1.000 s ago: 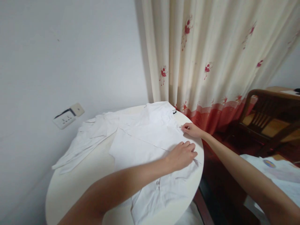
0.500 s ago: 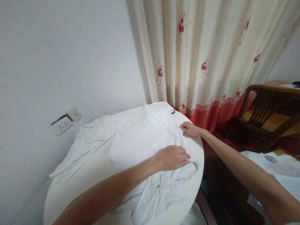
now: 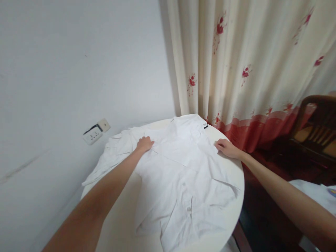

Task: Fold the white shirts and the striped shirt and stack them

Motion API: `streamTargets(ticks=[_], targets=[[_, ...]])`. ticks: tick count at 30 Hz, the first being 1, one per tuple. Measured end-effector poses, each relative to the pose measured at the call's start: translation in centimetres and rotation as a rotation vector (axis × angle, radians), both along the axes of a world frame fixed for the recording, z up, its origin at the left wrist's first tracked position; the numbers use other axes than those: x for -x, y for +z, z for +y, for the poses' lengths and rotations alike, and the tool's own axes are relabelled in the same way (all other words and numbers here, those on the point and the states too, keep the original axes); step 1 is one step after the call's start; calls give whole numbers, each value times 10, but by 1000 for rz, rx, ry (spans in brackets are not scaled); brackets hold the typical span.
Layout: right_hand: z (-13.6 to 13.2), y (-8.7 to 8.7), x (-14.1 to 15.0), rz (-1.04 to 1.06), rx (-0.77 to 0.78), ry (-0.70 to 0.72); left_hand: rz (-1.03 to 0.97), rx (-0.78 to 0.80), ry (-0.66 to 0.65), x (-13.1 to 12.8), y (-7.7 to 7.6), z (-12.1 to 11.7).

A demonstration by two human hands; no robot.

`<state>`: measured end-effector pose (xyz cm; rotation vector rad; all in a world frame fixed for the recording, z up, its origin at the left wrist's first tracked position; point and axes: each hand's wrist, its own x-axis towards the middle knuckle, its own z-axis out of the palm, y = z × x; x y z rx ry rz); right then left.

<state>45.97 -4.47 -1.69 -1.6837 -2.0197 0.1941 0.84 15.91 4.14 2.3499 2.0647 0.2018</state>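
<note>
A white button-up shirt (image 3: 173, 175) lies spread over a round white table (image 3: 118, 224), its buttons showing down the lower middle and its lower edge hanging near the table's front. My left hand (image 3: 145, 144) is closed on the shirt's upper left part, beside another heap of white cloth (image 3: 115, 150) at the left. At the opposite side, my right hand (image 3: 227, 148) has its fingers curled and pinched on the shirt's right edge. The fingertips of both hands are partly hidden.
The table stands against a pale wall (image 3: 78, 70) with a socket (image 3: 93, 135). A cream and red curtain (image 3: 236, 87) hangs behind it. Off to the right are a wooden chair (image 3: 319, 129) and some white cloth (image 3: 312, 194).
My left hand has moved from the shirt's lower right across to its upper left and now grips there. My right hand stays at the right edge. The view has turned slightly left.
</note>
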Motion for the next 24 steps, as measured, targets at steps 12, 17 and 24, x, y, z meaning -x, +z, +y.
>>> streamTargets(ticks=[12, 17, 24], targets=[[-7, 1, 9, -151, 7, -106, -33, -40, 65, 5, 4, 36], [-9, 4, 12, -144, 27, -148, -36, -183, 0, -5, 2, 14], [-26, 24, 58, -97, -242, -300, -82, -243, -591, -79, -10, -72]])
